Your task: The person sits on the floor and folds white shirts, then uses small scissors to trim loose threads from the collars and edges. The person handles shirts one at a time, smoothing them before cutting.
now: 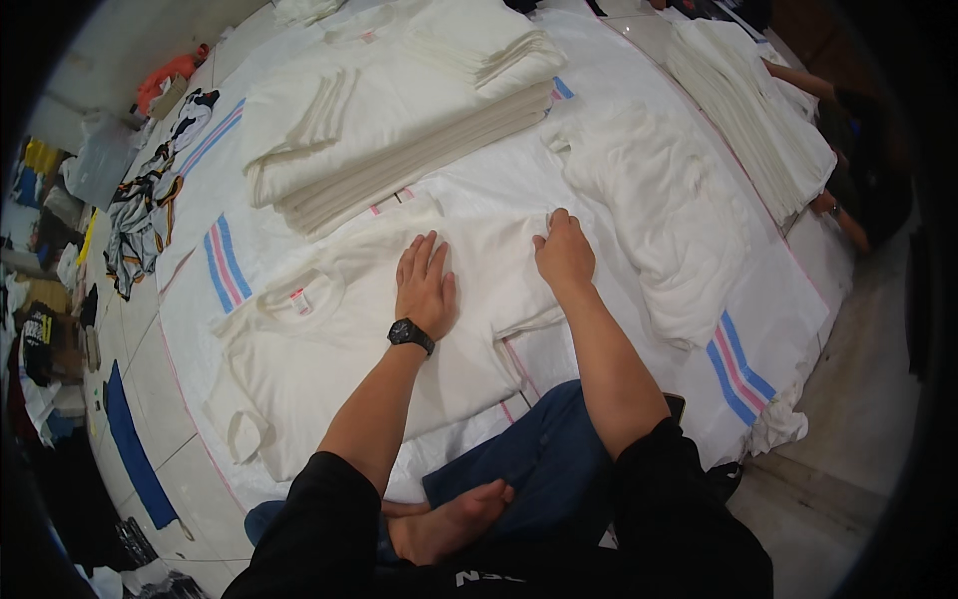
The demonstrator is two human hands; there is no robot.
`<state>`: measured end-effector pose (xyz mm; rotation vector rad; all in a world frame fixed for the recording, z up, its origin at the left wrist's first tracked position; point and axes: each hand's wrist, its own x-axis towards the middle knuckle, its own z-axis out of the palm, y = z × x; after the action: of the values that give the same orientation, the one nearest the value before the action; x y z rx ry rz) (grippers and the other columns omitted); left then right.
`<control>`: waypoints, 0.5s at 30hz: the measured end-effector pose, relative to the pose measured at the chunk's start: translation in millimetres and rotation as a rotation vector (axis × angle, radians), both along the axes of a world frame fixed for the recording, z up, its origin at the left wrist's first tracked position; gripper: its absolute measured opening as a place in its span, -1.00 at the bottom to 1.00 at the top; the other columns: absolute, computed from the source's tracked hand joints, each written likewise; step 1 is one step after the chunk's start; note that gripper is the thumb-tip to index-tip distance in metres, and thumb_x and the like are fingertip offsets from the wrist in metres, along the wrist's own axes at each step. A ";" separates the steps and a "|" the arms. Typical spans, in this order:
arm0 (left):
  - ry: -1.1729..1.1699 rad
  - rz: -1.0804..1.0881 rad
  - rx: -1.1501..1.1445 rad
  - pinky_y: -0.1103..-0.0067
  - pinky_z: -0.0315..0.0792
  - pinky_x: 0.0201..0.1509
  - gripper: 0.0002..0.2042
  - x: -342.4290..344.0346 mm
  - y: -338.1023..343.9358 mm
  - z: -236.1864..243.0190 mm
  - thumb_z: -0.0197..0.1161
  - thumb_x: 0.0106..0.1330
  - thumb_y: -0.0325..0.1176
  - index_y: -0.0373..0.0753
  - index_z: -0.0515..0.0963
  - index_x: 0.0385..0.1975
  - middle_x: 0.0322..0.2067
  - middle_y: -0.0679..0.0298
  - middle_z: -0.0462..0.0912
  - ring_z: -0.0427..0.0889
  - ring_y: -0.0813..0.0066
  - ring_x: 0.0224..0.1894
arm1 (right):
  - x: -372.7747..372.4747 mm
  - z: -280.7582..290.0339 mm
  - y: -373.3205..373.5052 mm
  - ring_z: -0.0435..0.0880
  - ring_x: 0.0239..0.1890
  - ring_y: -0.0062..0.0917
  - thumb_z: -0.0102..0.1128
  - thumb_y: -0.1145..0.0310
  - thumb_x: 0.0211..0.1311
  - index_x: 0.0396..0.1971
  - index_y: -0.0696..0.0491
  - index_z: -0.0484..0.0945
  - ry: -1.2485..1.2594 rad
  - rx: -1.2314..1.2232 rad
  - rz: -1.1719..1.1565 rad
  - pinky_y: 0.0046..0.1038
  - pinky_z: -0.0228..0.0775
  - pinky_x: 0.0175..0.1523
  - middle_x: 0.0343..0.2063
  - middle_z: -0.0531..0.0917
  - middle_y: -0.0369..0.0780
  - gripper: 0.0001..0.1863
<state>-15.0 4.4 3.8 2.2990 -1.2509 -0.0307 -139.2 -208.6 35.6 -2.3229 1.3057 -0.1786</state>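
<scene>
A white T-shirt (349, 359) lies spread before me, its collar toward the left and one short sleeve at the lower left. My left hand (426, 290) rests flat on the upper middle of the shirt, fingers extended, a dark watch on the wrist. At the shirt's far right end, my right hand (566, 252) is closed, pinching the fabric edge between thumb and fingers. Just beyond, a thick stack of neatly laid white T-shirts (399, 110) stands on the sheet. Right of my right hand lies a crumpled heap of white cloth (664, 220).
A white plastic sheet (200, 290) with blue and pink stripes covers the tiled floor. Another white garment stack (748, 110) sits at the far right, beside another person's arm (848, 225). Patterned clothing (150, 210) and a blue strip (135, 444) lie at left.
</scene>
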 end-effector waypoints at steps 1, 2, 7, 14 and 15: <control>-0.004 -0.021 -0.013 0.10 -0.03 0.68 -0.49 0.7 0.4 -0.5 0.14 0.43 -0.37 -0.31 0.43 0.38 0.57 0.04 0.21 0.08 0.02 0.63 | -0.8 -1.2 -1.7 0.71 0.06 -0.13 0.35 0.29 0.37 -0.02 0.05 0.60 -0.010 0.006 -0.013 -0.07 0.62 0.03 -0.03 0.65 -0.10 -0.73; 0.001 -0.040 -0.016 0.10 -0.04 0.68 -0.49 1.3 0.4 -1.1 0.13 0.43 -0.36 -0.31 0.43 0.39 0.57 0.04 0.20 0.08 0.04 0.63 | -1.1 -1.7 -4.4 0.70 0.06 -0.12 0.35 0.29 0.37 -0.02 0.06 0.60 0.015 0.009 0.028 -0.07 0.61 0.05 -0.01 0.66 -0.09 -0.72; -0.036 -0.056 0.052 0.12 -0.13 0.71 -0.43 2.2 -2.4 -3.1 0.08 0.48 -0.29 -0.31 0.32 0.48 0.61 0.04 0.12 0.00 0.11 0.67 | -2.0 2.5 -21.6 0.69 0.09 -0.18 0.37 0.29 0.33 0.02 0.15 0.59 -0.103 0.243 0.047 -0.18 0.57 0.16 0.05 0.67 -0.07 -0.64; -0.029 -0.015 0.169 0.12 -0.26 0.73 -0.33 2.1 -7.4 -0.7 0.05 0.51 -0.19 -0.25 0.15 0.59 0.65 0.01 -0.01 -0.12 0.07 0.70 | -31.2 5.7 -20.8 0.35 0.50 -0.26 0.47 0.63 0.01 0.62 0.18 -0.07 -0.437 1.114 0.234 -0.38 0.26 0.50 0.50 0.30 0.05 0.18; -0.025 -0.009 0.175 0.12 -0.27 0.73 -0.32 2.2 -8.2 -0.6 0.04 0.51 -0.18 -0.24 0.15 0.60 0.65 0.01 -0.03 -0.14 0.06 0.70 | -35.5 5.0 -22.8 0.29 0.54 -0.26 0.45 0.67 -0.02 0.64 0.15 -0.20 -0.417 1.135 0.272 -0.38 0.21 0.53 0.54 0.22 0.06 0.26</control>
<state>-12.9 -3.9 3.3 2.4489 -1.3175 -0.1196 -174.7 -231.4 40.6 -1.3427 0.5880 0.1412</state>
